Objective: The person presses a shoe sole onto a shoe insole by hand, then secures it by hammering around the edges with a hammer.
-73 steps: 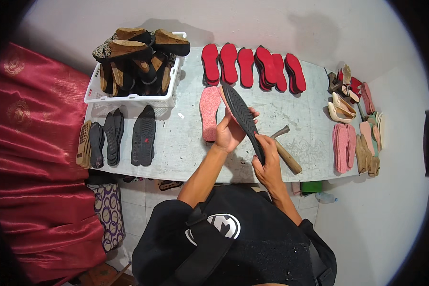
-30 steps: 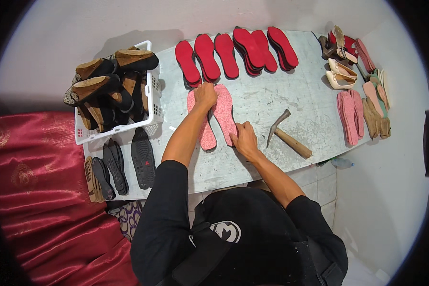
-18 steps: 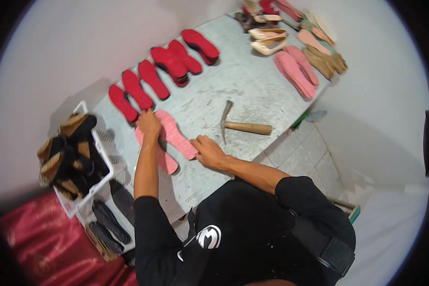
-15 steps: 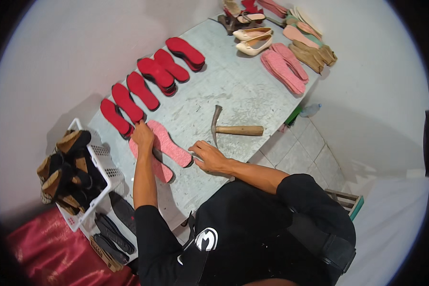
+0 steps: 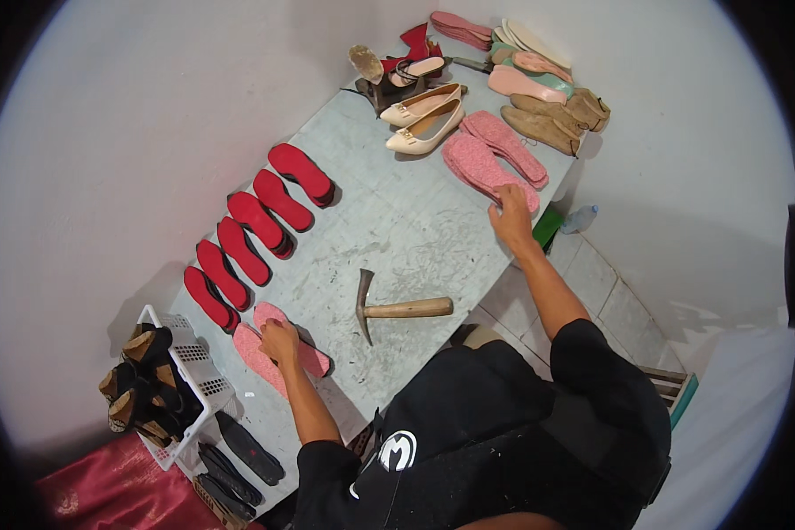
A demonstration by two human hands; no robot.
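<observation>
Two pink fuzzy insoles (image 5: 316,359) lie side by side on the near left of the table. My left hand (image 5: 279,342) is over them, its fingers bent and closed on one insole; the fingertips are partly hidden. Farther right, my right hand (image 5: 512,221) grips the near end of a stack of pink insoles (image 5: 479,166), with its thumb at the side. A second pink stack (image 5: 508,146) lies against that one. Between my hands, a hammer (image 5: 406,307) with a wooden handle rests on the tabletop.
Red-topped soles (image 5: 247,252) line the table's far left edge. A white basket (image 5: 205,367) of black-and-tan shoes stands left, beside dark soles (image 5: 249,450). Cream shoes (image 5: 428,128), brown shoe pieces (image 5: 543,128) and other soles crowd the far end. A bottle (image 5: 580,218) is beyond the right edge.
My right hand has moved from beside the near pink pair to the pink stack at the far right. My left hand has shifted from the pair's far end toward its middle. The view has shifted.
</observation>
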